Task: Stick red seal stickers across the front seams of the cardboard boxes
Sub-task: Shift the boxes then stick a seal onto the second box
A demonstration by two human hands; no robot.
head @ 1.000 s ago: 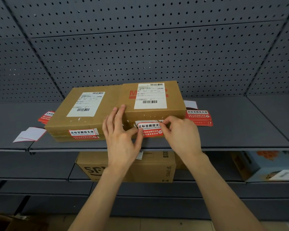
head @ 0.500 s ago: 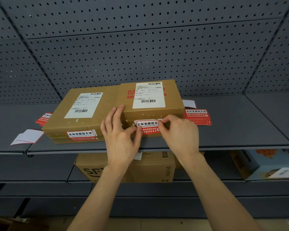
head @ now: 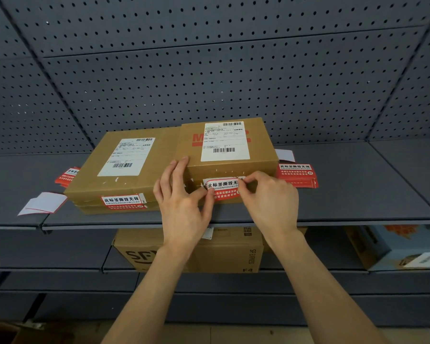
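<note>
Two flat cardboard boxes lie side by side on the grey shelf. The left box carries a red seal sticker across its front seam. On the front of the right box lies another red seal sticker. My left hand rests with straight fingers on that box's left corner, and its thumb presses the sticker's left end. My right hand pinches the sticker's upper right end with curled fingers and hides that end.
A stack of red stickers lies right of the boxes, and more stickers lie behind the left box. White backing papers sit at the shelf's left front. Below stand an SF carton and a blue box. A pegboard wall closes the back.
Both hands have shifted the sticker slightly upward against the right box's front. The right fingers have moved up to its top right corner. The boxes have not moved.
</note>
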